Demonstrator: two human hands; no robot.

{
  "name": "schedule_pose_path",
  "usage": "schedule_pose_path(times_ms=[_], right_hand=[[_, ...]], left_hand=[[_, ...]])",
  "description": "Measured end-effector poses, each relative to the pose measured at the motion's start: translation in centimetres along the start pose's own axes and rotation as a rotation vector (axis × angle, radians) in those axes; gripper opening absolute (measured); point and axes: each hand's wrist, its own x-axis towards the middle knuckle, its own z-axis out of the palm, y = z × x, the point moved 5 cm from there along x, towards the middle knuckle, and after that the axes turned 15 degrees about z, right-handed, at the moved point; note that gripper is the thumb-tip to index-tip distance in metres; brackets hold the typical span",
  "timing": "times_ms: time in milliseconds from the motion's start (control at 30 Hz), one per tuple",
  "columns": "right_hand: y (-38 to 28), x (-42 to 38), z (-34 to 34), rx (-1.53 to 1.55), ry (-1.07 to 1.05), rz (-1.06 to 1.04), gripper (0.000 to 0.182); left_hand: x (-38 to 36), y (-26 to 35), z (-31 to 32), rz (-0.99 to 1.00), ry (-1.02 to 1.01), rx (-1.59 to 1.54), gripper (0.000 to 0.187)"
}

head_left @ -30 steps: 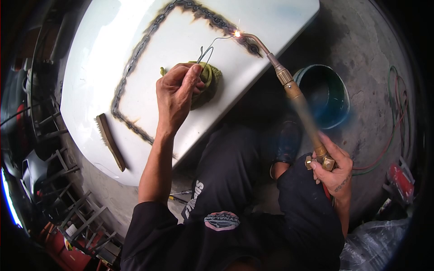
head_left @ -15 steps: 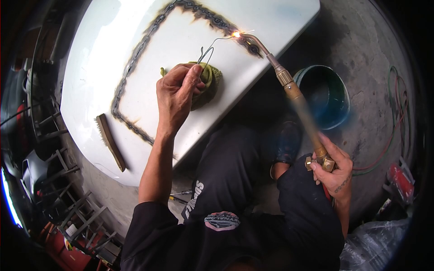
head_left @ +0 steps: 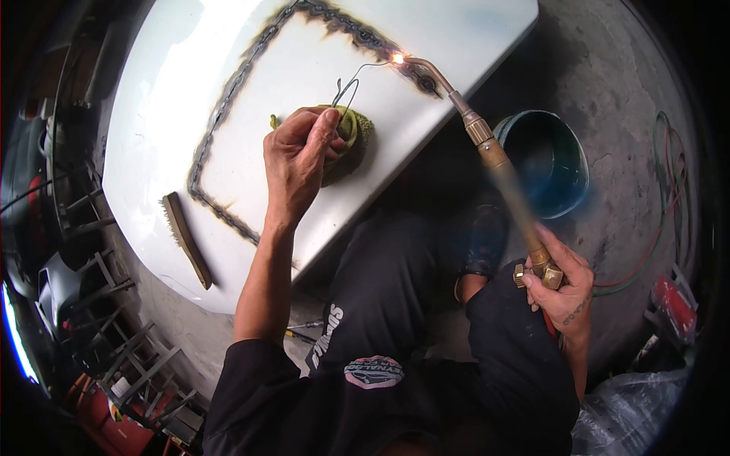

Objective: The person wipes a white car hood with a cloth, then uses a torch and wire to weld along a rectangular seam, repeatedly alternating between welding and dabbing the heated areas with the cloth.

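Concrete floor [head_left: 631, 99] lay under a white panel [head_left: 152, 114] carrying a brush [head_left: 185, 238] at its left. Left hand [head_left: 296, 163] pinched a wire [head_left: 351, 80], resting on a green rag [head_left: 353, 133]; wire tip met the flame on the scorched seam. Right hand [head_left: 561, 285] was closed around the torch [head_left: 494, 156], beside a bucket [head_left: 546, 159].

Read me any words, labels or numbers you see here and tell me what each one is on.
White lettering on the dark trouser leg: shown at an angle, only partly legible, not readable for sure.
Oval pink badge on the dark shirt: its text is too small and blurred to read.
Nothing else carries readable text.
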Motion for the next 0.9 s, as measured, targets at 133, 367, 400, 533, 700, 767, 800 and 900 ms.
schedule_pose_path(times_ms=[133,367,400,533,700,767,800,900], right_hand=[[0.0,0.0,0.0,0.001,-0.005,-0.010,0.074],[-0.1,0.0,0.0,-0.006,0.004,-0.015,0.074],[0.0,0.0,0.0,-0.004,0.003,-0.010,0.074],[0.0,0.0,-0.1,0.002,0.004,0.002,0.074],[1.4,-1.1,-1.3,0.267,-0.032,-0.037,0.077],[1.7,-2.0,-2.3,0.421,-0.050,-0.160,0.080],[1.4,-2.5,-3.1,0.468,0.002,-0.224,0.082],[1.2,-4.0,-5.5,0.506,0.126,-0.290,0.088]], left_hand=[[0.0,0.0,0.1,0.018,0.002,0.001,0.037],[0.1,0.2,0.1,0.007,0.010,-0.005,0.037],[0.1,0.2,0.1,0.003,0.009,-0.002,0.037],[0.1,0.2,0.1,-0.014,0.005,0.004,0.037],[-0.2,0.3,-0.9,0.109,0.120,-0.120,0.034],[-0.2,1.3,-2.5,0.171,0.193,-0.109,0.032],[-0.1,1.3,-3.8,0.221,0.202,0.001,0.031],[0.9,1.1,-7.4,0.321,0.264,0.352,0.024]])
